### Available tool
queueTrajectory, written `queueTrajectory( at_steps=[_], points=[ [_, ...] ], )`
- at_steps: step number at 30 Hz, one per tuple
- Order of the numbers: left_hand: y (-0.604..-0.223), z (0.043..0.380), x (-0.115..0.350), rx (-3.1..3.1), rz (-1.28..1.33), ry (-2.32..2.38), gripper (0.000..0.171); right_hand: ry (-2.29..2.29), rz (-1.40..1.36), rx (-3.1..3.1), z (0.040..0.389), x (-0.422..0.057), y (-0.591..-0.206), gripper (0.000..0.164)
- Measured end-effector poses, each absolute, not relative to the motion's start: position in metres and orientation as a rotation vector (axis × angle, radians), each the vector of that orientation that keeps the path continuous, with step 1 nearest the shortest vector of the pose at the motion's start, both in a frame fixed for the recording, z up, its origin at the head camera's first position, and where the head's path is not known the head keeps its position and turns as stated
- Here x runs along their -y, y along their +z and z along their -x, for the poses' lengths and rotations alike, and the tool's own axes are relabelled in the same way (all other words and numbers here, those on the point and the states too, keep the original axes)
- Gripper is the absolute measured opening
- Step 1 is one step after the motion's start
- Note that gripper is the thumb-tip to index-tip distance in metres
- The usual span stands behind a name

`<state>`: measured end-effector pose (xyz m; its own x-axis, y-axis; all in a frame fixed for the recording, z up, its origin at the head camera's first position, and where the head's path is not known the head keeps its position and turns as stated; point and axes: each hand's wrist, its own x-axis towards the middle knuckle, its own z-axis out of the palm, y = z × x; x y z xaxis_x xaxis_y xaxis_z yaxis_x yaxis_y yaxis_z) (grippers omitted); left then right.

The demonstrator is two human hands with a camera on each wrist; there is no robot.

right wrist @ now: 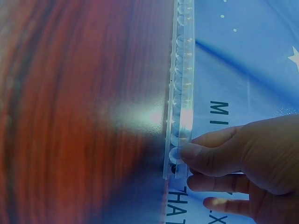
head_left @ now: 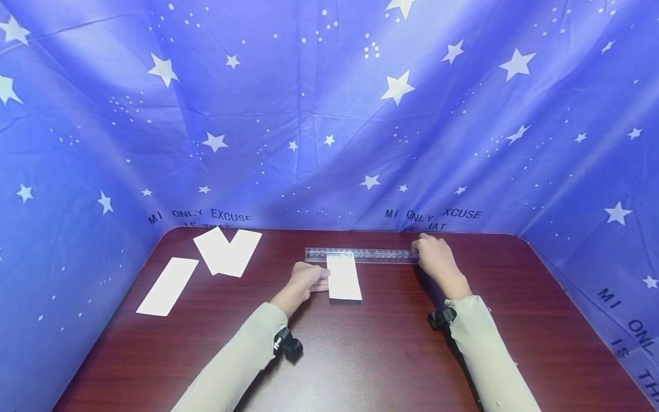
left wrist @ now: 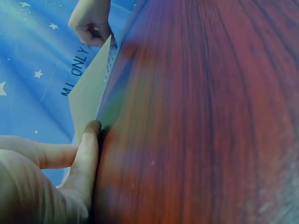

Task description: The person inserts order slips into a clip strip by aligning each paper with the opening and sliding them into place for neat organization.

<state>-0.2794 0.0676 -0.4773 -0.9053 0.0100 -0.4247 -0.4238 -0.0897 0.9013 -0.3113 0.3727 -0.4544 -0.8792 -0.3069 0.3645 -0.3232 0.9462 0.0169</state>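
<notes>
A white card [head_left: 344, 278] is pinched at its left edge between the thumb and fingers of my left hand [head_left: 308, 278]. In the left wrist view the card [left wrist: 88, 91] slants up off the table, with a fingertip close to the wood. Its far edge overlaps a long clear plastic strip [head_left: 381, 254] that lies crosswise near the back of the table. My right hand [head_left: 435, 256] pinches the right end of this strip. Seen from the right wrist, the thumb presses on the strip [right wrist: 178, 93], which has a row of round clear shapes along it.
Two white cards [head_left: 208, 252] [head_left: 246, 249] overlap in a V at the back left. Another white card [head_left: 167, 286] lies slanted nearer the left edge of the dark red wooden table [head_left: 391, 355]. Blue star-printed cloth [head_left: 309, 114] hangs behind and at both sides.
</notes>
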Motion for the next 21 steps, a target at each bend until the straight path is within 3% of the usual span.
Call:
queueTrajectory(
  at_steps=[21],
  points=[
    [-0.477,0.292,-0.055,-1.812,0.374,1.955,0.026,0.063,-0.484,2.729,0.312,-0.373,-0.454,0.020]
  ],
)
